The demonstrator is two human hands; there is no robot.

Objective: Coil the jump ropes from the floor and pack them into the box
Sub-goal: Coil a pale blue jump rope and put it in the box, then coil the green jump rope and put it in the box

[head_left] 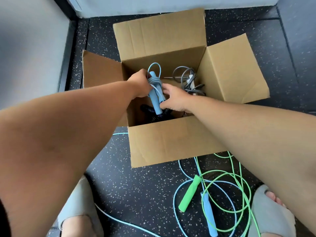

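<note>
- We are reaching both arms down into the open cardboard box (171, 142), which is sitting on the dark speckled floor (136, 194).
- Our left hand (139, 84) is gripping the coiled blue rope (154, 93), with the fingers curling round the part where the cord is wrapping the two handles.
- Our right hand (174, 100) is holding the same bundle from the other side, with fingers and thumb closing on the handles lower down.
- The coiled blue rope is sitting inside the box, near the left wall. One small loop is sticking up at its far end.
- A grey rope (188, 82) with white handles is lying in the box too, near the right wall, just beside our right hand.
- Something dark (153, 114) is lying at the bottom of the box under the blue handles. We cannot tell what it is.
- A green rope (189, 193) and a loose blue rope (208, 214) are lying tangled on the floor in front of the box, not coiled.
- Our feet are wearing grey slippers (268, 211) on either side of the floor ropes.
</note>
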